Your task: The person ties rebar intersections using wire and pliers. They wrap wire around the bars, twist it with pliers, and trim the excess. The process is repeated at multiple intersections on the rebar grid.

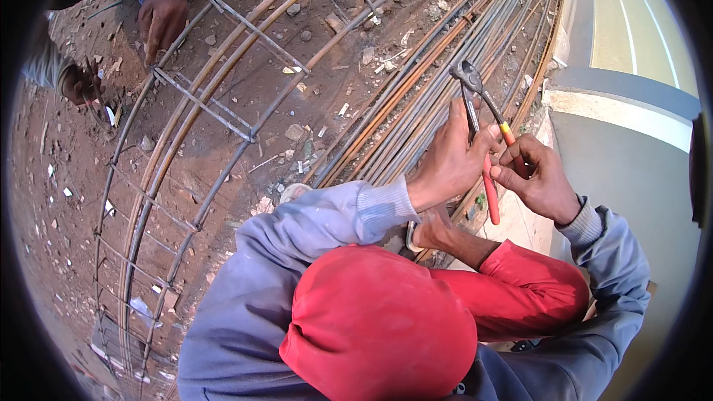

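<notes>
End-cutting pincers [468, 75] with red handles, one with a yellow collar, point away from me over a bundle of steel rebar rods. My left hand [454, 159] is closed around the handle on the left, whose red end hangs below the fingers. The fingers of my right hand [535, 178] grip the other handle, its thumb close to the first one. To the left lies a long rebar cage [203, 101], with square stirrups tied along its bars. A co-worker's hand [162, 16] touches a stirrup corner; another hand [81, 84] at far left holds thin wire.
The bundled rebar rods [412, 97] run diagonally across the dirt ground, beside a smooth grey concrete surface [618, 178] with a pale edge on the right. Stones and white debris are scattered around the cage. A red cap [384, 323] and a bent red-clad leg [523, 289] fill the lower middle.
</notes>
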Demonstrator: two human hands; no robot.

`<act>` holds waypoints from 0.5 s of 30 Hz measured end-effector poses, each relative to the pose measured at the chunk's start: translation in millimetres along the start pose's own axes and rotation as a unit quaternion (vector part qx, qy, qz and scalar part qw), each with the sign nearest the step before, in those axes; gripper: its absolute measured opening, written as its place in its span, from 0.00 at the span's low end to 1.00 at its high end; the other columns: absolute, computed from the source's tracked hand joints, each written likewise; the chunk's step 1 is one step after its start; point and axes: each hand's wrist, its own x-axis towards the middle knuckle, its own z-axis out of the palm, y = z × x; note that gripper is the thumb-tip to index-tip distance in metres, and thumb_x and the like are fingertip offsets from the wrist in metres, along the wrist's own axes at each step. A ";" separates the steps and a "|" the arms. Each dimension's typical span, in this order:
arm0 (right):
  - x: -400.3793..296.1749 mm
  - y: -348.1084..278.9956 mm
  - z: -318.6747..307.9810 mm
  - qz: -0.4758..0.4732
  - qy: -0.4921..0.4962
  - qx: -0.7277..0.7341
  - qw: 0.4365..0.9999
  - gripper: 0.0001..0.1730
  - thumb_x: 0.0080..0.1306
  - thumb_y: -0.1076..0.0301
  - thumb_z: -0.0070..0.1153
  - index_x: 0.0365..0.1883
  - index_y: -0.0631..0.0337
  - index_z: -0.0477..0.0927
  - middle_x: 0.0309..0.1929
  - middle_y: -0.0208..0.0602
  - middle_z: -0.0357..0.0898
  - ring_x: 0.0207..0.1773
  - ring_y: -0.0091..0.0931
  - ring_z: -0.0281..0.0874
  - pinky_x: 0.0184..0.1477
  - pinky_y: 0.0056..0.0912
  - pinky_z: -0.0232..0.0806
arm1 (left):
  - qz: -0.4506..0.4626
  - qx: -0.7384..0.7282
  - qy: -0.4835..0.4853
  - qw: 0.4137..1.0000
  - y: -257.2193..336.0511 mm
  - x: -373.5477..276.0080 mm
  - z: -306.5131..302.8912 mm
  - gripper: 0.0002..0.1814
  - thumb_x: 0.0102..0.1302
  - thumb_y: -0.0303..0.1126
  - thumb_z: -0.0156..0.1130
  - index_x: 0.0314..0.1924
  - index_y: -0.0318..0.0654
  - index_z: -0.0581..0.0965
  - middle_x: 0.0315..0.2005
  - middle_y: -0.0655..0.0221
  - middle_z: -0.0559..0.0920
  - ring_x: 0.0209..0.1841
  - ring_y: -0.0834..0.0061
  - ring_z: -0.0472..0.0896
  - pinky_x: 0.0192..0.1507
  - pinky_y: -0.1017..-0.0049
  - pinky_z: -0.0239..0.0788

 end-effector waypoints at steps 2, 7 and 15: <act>5.8 7.7 1.2 -0.032 0.021 -0.043 0.998 0.23 0.57 0.51 0.74 0.32 0.62 0.81 0.25 0.30 0.64 0.25 0.20 0.62 0.29 0.28 0.58 | -0.026 0.033 -0.026 0.999 8.5 -0.7 -7.4 0.21 0.78 0.31 0.50 0.65 0.31 0.59 0.41 0.58 0.81 0.39 0.83 0.80 0.36 0.78 0.76; 34.8 20.2 17.7 -0.053 -0.074 0.145 0.985 0.17 0.64 0.58 0.69 0.34 0.62 0.79 0.29 0.29 0.70 0.27 0.17 0.64 0.29 0.25 0.61 | 0.043 0.160 0.066 0.984 12.0 3.7 -18.8 0.17 0.73 0.31 0.59 0.56 0.28 0.73 0.40 0.61 0.84 0.36 0.81 0.80 0.36 0.75 0.74; 77.6 40.5 47.2 0.012 -0.282 0.383 0.880 0.12 0.74 0.66 0.57 0.52 0.61 0.76 0.46 0.29 0.78 0.44 0.19 0.77 0.50 0.30 0.73 | -0.094 0.153 0.108 0.978 16.4 3.8 -51.6 0.17 0.62 0.36 0.74 0.43 0.33 0.78 0.25 0.71 0.84 0.29 0.86 0.80 0.28 0.80 0.70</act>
